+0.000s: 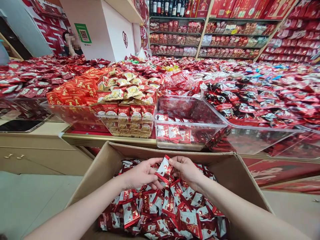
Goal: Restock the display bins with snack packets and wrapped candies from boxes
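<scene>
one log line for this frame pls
both hands: on one red-white packet | below: open carton of similar packets | ahead: part-filled clear bin

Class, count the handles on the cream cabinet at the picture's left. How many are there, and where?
2. The left handle and the right handle sit side by side on the cabinet front. More may be out of view.

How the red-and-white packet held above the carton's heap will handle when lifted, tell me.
The red-and-white packet is probably light, being small beside the right hand. Its flat ends should flex, while the fuller middle may stay firmer. The shiny wrapper could be slippery.
</scene>
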### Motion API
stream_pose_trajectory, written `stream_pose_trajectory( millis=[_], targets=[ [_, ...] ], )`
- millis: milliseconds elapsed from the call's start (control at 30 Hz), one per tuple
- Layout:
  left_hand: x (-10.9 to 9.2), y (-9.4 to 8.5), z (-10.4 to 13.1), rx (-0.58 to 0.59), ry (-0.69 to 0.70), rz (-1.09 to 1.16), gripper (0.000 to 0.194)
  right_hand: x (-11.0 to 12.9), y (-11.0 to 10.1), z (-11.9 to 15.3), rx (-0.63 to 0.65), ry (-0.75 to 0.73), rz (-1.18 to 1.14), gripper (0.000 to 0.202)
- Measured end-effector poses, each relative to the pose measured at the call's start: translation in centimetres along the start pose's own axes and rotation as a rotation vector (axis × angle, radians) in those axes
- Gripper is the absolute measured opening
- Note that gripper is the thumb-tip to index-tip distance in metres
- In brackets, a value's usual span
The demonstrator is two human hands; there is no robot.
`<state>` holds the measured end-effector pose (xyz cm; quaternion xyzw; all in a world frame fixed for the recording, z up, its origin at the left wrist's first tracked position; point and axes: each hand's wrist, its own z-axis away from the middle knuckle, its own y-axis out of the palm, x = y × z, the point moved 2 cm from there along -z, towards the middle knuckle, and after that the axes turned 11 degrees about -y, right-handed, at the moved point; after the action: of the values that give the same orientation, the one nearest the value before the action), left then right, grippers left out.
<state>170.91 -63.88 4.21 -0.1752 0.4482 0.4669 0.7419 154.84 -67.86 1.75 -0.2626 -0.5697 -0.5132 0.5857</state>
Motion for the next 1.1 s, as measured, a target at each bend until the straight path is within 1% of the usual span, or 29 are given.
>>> stream_pose_trajectory(
  millis=[133, 200, 267, 300, 333, 400, 433, 467, 500, 567, 600, 667, 700, 733, 800, 833, 900, 967, 1000, 1033, 1067, 1100],
  targets=[
    [0.0, 0.5, 0.2, 0.012, -0.036, 0.09, 0.05, -0.2, 0.2, -0.1, 0.0, -0.023, 0.049, 0.028],
    [0.5, 0.6, -0.2, -0.045, -0.027, 0.084, 0.044, -0.5, 0.4, 0.0, 0.026, -0.049, 0.118, 0.028],
    [1.0, 0.6, -0.6, -0.121, -0.002, 0.04, 0.041, -0.4, 0.7, 0.2, 0.065, -0.097, 0.255, 0.026],
    [1.2, 0.6, -0.8, -0.146, 0.005, 0.024, 0.039, -0.2, 0.9, 0.4, 0.07, -0.155, 0.363, 0.025],
    [1.3, 0.6, -0.9, -0.158, 0.006, 0.02, 0.037, 0.2, 1.0, 0.6, 0.067, -0.242, 0.496, 0.022],
    [1.3, 0.6, -0.9, -0.164, -0.008, 0.047, 0.034, 1.3, 1.4, 1.4, 0.067, -0.492, 0.789, 0.017],
    [1.3, 0.6, -0.8, -0.167, -0.016, 0.074, 0.033, 1.8, 1.7, 1.9, 0.097, -0.62, 0.922, 0.017],
    [1.1, 0.7, -0.7, -0.168, -0.025, 0.103, 0.033, 2.2, 2.1, 2.4, 0.155, -0.722, 1.032, 0.018],
    [1.0, 0.7, -0.5, -0.165, -0.036, 0.129, 0.032, 2.3, 2.4, 2.8, 0.234, -0.788, 1.123, 0.022],
    [0.8, 0.8, -0.2, -0.161, -0.061, 0.157, 0.035, 2.2, 3.0, 3.3, 0.369, -0.836, 1.286, 0.026],
    [0.8, 0.8, -0.1, -0.176, -0.078, 0.163, 0.038, 2.0, 3.2, 3.4, 0.406, -0.845, 1.376, 0.023],
    [0.6, 0.9, 0.2, -0.226, -0.125, 0.171, 0.051, 1.9, 3.6, 3.6, 0.431, -0.878, 1.549, 0.009],
    [0.5, 0.9, 0.3, -0.243, -0.138, 0.186, 0.057, 2.0, 3.8, 3.7, 0.435, -0.902, 1.616, 0.005],
    [0.3, 0.8, 0.5, -0.251, -0.134, 0.211, 0.059, 2.5, 3.9, 4.0, 0.439, -0.928, 1.661, 0.007],
    [-0.3, 0.7, 1.1, -0.231, -0.082, 0.269, 0.056, 4.3, 4.2, 4.9, 0.445, -0.986, 1.67, 0.009],
    [-0.7, 0.6, 1.3, -0.213, -0.047, 0.281, 0.053, 5.7, 4.3, 5.5, 0.44, -1.018, 1.637, 0.008],
    [-1.1, 0.2, 1.7, -0.198, -0.017, 0.235, 0.046, 9.4, 4.4, 6.8, 0.404, -1.096, 1.531, 0.005],
    [-1.1, -0.2, 1.8, -0.201, -0.033, 0.139, 0.038, 13.6, 4.4, 7.6, 0.302, -1.196, 1.439, 0.004],
    [-0.8, -0.5, 1.7, -0.208, -0.046, 0.093, 0.035, 15.7, 4.3, 7.5, 0.221, -1.249, 1.428, 0.005],
    [-0.5, -0.7, 1.4, -0.213, -0.055, 0.054, 0.033, 17.6, 4.2, 7.1, 0.139, -1.281, 1.447, 0.004],
    [-0.1, -0.9, 1.1, -0.214, -0.057, 0.019, 0.032, 19.2, 4.1, 6.1, 0.065, -1.286, 1.489, 0.004],
    [0.3, -1.1, 0.7, -0.208, -0.054, -0.018, 0.031, 20.4, 3.9, 4.8, 0.017, -1.262, 1.549, 0.006]
  ],
)
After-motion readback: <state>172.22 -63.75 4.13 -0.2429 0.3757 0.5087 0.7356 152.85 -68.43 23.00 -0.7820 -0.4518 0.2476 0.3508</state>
